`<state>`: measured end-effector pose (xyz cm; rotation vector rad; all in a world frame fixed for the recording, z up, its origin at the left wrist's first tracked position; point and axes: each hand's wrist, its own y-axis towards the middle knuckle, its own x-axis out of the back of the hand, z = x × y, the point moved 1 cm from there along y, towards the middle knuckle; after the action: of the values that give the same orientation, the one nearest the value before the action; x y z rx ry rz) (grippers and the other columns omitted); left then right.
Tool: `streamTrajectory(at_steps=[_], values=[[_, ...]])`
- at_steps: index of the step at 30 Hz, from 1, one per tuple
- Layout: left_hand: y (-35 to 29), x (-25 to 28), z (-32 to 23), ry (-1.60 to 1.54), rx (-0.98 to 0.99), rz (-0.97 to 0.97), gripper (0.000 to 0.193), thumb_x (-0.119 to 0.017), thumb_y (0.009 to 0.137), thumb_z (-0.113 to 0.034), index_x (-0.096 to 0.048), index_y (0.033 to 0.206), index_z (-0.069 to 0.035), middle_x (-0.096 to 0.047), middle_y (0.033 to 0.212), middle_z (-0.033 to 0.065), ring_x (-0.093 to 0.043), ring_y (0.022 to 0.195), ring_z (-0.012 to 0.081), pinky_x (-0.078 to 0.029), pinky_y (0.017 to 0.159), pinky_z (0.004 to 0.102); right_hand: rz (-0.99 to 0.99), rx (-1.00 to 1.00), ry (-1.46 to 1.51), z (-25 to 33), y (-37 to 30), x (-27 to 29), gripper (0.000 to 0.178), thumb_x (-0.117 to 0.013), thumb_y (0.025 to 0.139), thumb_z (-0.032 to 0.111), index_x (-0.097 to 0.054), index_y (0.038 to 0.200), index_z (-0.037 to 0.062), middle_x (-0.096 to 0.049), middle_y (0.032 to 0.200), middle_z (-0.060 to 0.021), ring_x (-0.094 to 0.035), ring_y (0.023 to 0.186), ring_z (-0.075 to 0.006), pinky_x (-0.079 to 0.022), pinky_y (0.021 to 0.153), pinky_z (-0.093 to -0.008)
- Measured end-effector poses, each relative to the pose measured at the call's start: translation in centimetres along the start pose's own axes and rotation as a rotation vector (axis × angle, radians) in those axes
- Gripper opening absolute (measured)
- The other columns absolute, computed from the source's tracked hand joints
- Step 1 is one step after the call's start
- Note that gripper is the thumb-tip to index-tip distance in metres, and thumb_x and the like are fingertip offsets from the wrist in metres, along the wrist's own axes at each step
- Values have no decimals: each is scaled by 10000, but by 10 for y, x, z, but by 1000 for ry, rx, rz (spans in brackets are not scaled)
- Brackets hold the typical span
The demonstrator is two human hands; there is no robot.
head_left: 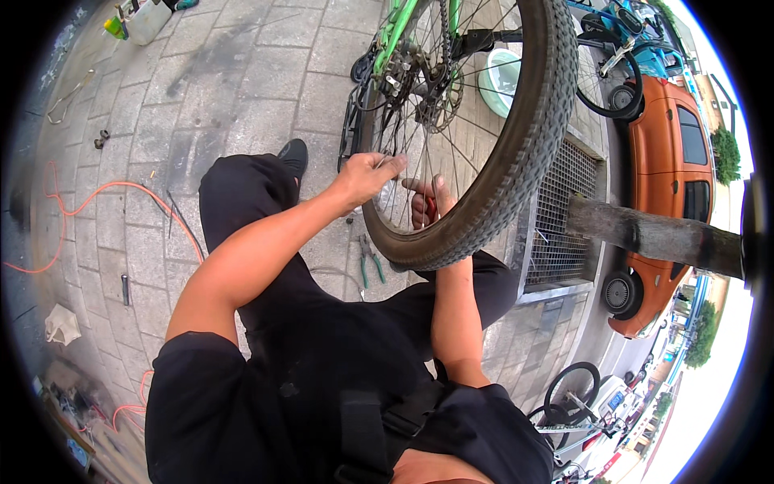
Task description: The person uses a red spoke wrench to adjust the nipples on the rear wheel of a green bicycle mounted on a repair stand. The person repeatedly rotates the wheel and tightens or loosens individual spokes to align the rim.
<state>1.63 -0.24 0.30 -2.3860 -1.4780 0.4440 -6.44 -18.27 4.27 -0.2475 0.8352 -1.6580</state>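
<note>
Black knobby-tyred bicycle wheel [520,165] was positioned ahead, plane running forward. Left hand [367,173], nearer the metal hub [436,103], was pinched, contents unclear; right hand [426,202] was curled round a red object [431,211].

spot: outdoors, basically a sidewalk bike-repair setup | ground: stone pavers [266,68], pliers [365,250] and an orange hose/cord [113,185] just lying around | roadside: tree trunk [645,229] by a metal grate [556,206], orange car [665,153] | green bike [394,36], more bikes [564,428] nearby
</note>
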Motion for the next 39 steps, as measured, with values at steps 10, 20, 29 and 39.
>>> streamTrajectory(at_steps=[10,20,29,39], values=[[6,1,2,-70,76,68,446,-778,930,-407,-758,1045,24,-738,943,58,-642,896,120,-502,853,295,-54,152,-426,21,-12,-16,513,-588,1014,540,-746,1027,52,-382,630,121,-312,542,-19,-219,497,-222],[2,4,-4,-34,-44,1,460,-733,955,-440,-758,1071,4,-741,936,43,-629,899,101,-501,845,290,-76,68,-156,4,-2,0,637,-547,1029,564,-695,1168,-41,-395,632,93,-322,521,-39,-253,473,-231],[1,1,-12,145,52,22,413,-724,963,-381,-753,1072,16,-747,965,85,-640,898,132,-511,850,313,11,247,-298,-9,3,-8,425,-595,1022,412,-718,1064,7,-355,619,99,-296,524,-56,-239,505,-252],[24,4,35,161,-42,-16,471,-720,963,-288,-656,1261,71,-744,1122,149,-683,1044,180,-530,926,334,104,95,-86,-35,33,6,263,-687,996,395,-703,951,137,-377,624,140,-321,509,-18,-234,475,-227]])
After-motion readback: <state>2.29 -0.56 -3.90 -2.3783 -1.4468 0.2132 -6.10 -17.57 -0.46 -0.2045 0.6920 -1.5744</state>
